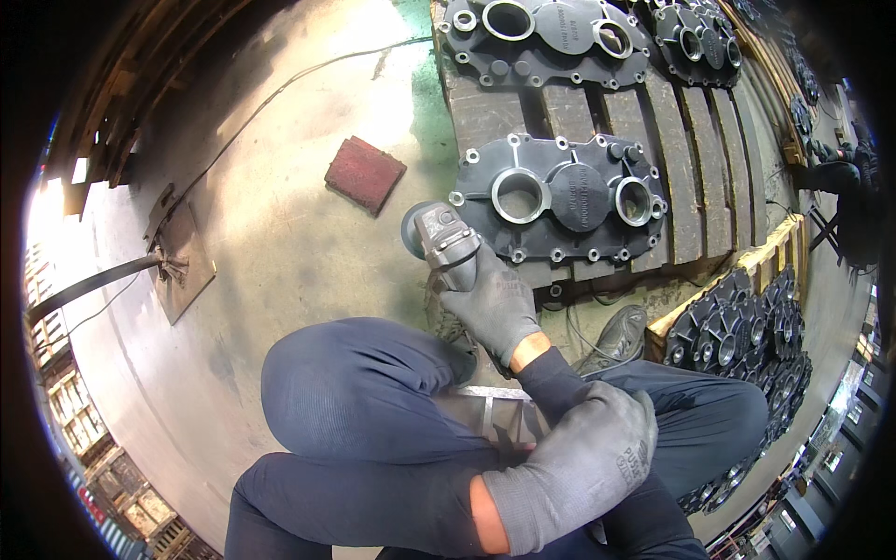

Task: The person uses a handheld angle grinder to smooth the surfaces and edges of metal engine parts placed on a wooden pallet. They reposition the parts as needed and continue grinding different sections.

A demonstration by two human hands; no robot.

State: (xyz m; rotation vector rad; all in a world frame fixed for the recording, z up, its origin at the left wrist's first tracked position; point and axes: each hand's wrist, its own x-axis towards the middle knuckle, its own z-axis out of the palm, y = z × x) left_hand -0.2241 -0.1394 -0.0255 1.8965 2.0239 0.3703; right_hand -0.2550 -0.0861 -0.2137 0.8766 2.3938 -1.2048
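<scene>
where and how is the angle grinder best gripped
Probably around the body behind the metal head of the angle grinder, coming from the person's side, as the right hand does: that end points back toward the person, while the disc sits at the far end, left of the head.

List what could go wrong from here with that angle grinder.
1. Only the right hand grips the angle grinder, while the left hand lies over the right forearm; a kick might be hard to check. Whether the disc is spinning, I cannot tell.
2. The grinder is close to the dark cast housing cover, so a slip could scratch it.
3. If the tool dropped, its disc might catch the bent trouser knee.
</scene>
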